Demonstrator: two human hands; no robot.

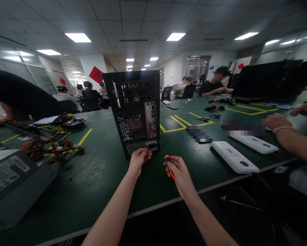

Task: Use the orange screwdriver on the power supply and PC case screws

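Head view: the right hand point(181, 171) is gripping a slim orange-and-black tool point(172, 173); the left hand point(138, 161) is hovering near a boxy black computer tower point(134, 111), whether grasping anything I cannot tell.

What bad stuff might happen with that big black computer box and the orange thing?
The orange-and-black tool in the right hand might slip and scratch the computer tower or poke the left hand, which is close by.

The tower stands tall, so a hard push might tip it.

The nearer white device lies by the table's edge; a bump might knock it off.
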